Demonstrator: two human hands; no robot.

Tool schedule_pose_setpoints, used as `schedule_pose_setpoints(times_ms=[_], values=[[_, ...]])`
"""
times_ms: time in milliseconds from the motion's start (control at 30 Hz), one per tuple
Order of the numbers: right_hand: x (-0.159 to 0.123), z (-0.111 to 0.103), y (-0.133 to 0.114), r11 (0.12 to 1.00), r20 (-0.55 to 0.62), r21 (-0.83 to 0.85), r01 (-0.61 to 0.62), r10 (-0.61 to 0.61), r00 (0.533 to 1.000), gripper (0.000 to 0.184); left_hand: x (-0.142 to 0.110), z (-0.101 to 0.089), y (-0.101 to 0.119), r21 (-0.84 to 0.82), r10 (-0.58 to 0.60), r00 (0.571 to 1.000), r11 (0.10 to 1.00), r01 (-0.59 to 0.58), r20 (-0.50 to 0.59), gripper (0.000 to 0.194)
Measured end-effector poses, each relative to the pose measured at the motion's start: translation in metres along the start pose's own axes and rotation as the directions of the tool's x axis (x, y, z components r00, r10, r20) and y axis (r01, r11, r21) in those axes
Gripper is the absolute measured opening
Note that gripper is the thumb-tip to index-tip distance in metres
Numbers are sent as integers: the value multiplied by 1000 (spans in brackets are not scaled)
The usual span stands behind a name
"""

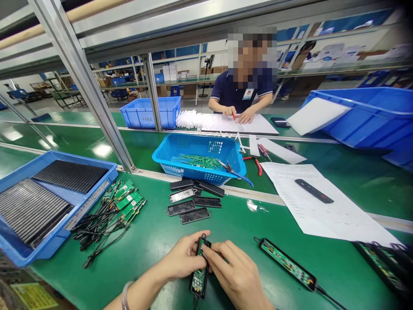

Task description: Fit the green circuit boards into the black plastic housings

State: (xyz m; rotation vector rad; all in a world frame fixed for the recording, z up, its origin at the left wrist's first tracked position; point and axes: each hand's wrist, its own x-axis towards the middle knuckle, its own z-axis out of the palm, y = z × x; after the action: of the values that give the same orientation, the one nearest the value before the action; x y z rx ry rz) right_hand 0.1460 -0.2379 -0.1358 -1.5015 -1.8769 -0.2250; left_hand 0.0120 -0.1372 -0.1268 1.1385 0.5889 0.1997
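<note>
Both my hands hold one long black case with a green circuit board in it, low in the middle of the view. My left hand grips its left side with fingers curled. My right hand pinches its upper end from the right. A second board in a black case lies on the green table to the right, with a cable at its end. Several empty black case shells lie just beyond my hands.
A pile of green boards with black cables lies left, beside a blue tray of black parts. A blue basket holds green boards and pliers. Paper sheets with a black case lie right. A person works opposite.
</note>
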Motion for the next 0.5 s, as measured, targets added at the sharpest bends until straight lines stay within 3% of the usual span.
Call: schedule_pose_setpoints(times_ms=[200,333,433,500], values=[[-1,5,-5,987,17,112,-111,110,994,17,1,0,-4,15,12,1000,1000,-12,8,72],[8,-4,0,959,248,130,-251,213,945,24,3,0,-7,-20,14,999,1000,-13,38,61],[18,-17,35,936,382,22,-352,318,868,22,2,-1,0,-25,12,991,1000,-15,-132,58],[23,-26,75,897,315,-103,-431,440,841,19,2,-2,6,-43,-11,975,999,2,-223,61]])
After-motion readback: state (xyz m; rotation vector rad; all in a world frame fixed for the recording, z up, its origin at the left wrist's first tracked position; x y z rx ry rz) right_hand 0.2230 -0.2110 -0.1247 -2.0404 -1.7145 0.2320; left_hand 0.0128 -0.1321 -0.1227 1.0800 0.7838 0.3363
